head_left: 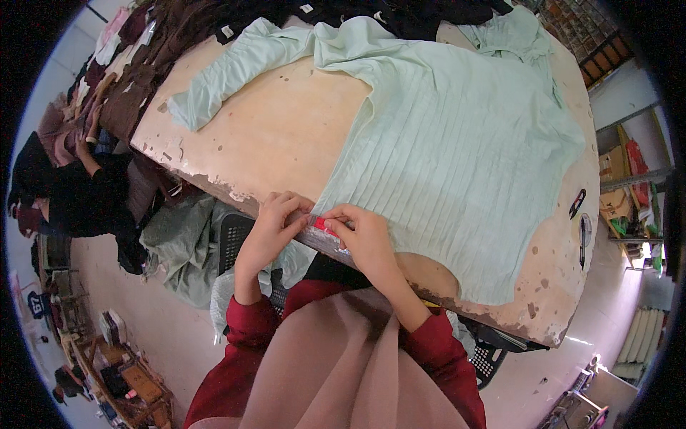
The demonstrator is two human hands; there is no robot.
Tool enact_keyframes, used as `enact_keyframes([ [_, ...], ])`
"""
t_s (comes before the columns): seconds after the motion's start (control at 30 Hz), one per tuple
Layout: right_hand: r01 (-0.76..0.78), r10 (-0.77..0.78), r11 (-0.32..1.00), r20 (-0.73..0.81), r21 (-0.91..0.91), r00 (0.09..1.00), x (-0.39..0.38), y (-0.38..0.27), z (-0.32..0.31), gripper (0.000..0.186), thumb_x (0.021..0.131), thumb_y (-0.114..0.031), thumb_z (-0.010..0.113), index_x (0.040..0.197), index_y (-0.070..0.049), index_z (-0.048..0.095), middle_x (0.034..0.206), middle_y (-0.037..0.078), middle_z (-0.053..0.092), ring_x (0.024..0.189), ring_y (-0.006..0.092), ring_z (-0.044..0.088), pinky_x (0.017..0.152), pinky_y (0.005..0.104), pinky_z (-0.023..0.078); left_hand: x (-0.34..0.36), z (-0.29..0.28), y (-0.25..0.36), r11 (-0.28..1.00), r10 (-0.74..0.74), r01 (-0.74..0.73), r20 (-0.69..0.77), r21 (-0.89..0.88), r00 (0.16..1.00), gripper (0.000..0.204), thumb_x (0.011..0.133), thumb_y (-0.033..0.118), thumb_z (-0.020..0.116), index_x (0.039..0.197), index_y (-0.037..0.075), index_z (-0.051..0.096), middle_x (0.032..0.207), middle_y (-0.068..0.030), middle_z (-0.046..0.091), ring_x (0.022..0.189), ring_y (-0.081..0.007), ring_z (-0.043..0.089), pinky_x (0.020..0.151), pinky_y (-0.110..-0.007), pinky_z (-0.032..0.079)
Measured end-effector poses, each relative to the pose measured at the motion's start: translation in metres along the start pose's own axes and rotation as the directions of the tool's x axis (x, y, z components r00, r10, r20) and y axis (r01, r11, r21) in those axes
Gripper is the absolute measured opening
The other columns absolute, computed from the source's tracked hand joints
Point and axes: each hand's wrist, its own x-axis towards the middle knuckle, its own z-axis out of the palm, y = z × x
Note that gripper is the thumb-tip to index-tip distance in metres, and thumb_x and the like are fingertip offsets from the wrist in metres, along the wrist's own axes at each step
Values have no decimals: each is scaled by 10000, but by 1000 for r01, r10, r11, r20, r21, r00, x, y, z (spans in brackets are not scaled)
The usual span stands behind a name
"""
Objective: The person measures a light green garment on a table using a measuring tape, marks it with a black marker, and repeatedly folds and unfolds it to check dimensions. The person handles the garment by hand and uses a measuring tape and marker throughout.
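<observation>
A pale mint-green garment (457, 150) with rows of narrow pleats lies spread over the worktable, one sleeve (221, 79) stretched out to the left. At the table's near edge, both my hands come together on the garment's lower left corner. My left hand (277, 225) is closed, with thumb and fingertips pinching the cloth there. My right hand (363, 239) pinches just beside it, fingers bent. Between the fingertips shows a small red piece (321, 224), perhaps a label or tape; its kind is unclear. The fingertips partly cover the cloth's edge.
The worn table (250, 143) has a chipped edge. Black-handled thread snips (577, 204) and a scissors-like tool (584, 242) lie at its right. Dark clothes (171, 36) are heaped at the far left, near a person in black (86, 186). Black plastic crates (234, 243) stand below.
</observation>
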Motion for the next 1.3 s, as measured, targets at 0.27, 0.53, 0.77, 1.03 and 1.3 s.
enact_keyframes([
  [0.27, -59, 32, 976, -133, -211, 991, 2, 3, 4, 144, 857, -138, 666, 919, -9, 660, 790, 117, 688, 598, 183, 627, 588, 341, 495, 7, 6, -2, 986, -92, 84, -49, -144, 995, 149, 818, 121, 677, 912, 6, 668, 872, -96, 626, 859, -224, 527, 768, -328, 427],
  [0.53, -29, 31, 967, 2, -254, 1000, -124, -12, -162, 160, 807, -138, 723, 922, -29, 698, 761, 87, 661, 709, 135, 618, 609, 299, 467, 9, 7, -17, 921, -262, 239, -35, -307, 964, 129, 818, 65, 712, 882, -40, 673, 841, -39, 622, 734, -93, 534, 664, -239, 430],
  [0.77, -352, 385, 922, -290, 161, 876, -220, 40, -266, 133, 816, -103, 736, 885, 8, 709, 619, -21, 554, 509, 50, 473, 458, 194, 360, 20, 9, -15, 890, -323, 314, 27, -330, 946, 159, 839, 94, 716, 934, -28, 679, 708, 46, 560, 622, -36, 451, 544, -204, 340],
  [1.03, -406, 460, 881, -240, 243, 855, -217, 45, -264, 208, 844, -106, 717, 1007, 15, 672, 643, -8, 573, 489, 44, 447, 449, 193, 328, 26, -7, -13, 859, -371, 410, 179, -306, 911, 169, 844, 116, 717, 914, -31, 671, 739, 42, 580, 649, -37, 468, 576, -201, 369],
  [1.3, -394, 423, 905, -237, 162, 874, -215, 51, -264, 185, 847, -112, 701, 980, 13, 670, 698, -16, 578, 503, 32, 428, 458, 192, 332, 19, -4, -22, 874, -375, 385, 93, -295, 922, 161, 837, 114, 726, 904, -20, 667, 823, 25, 594, 737, -51, 507, 671, -210, 411],
])
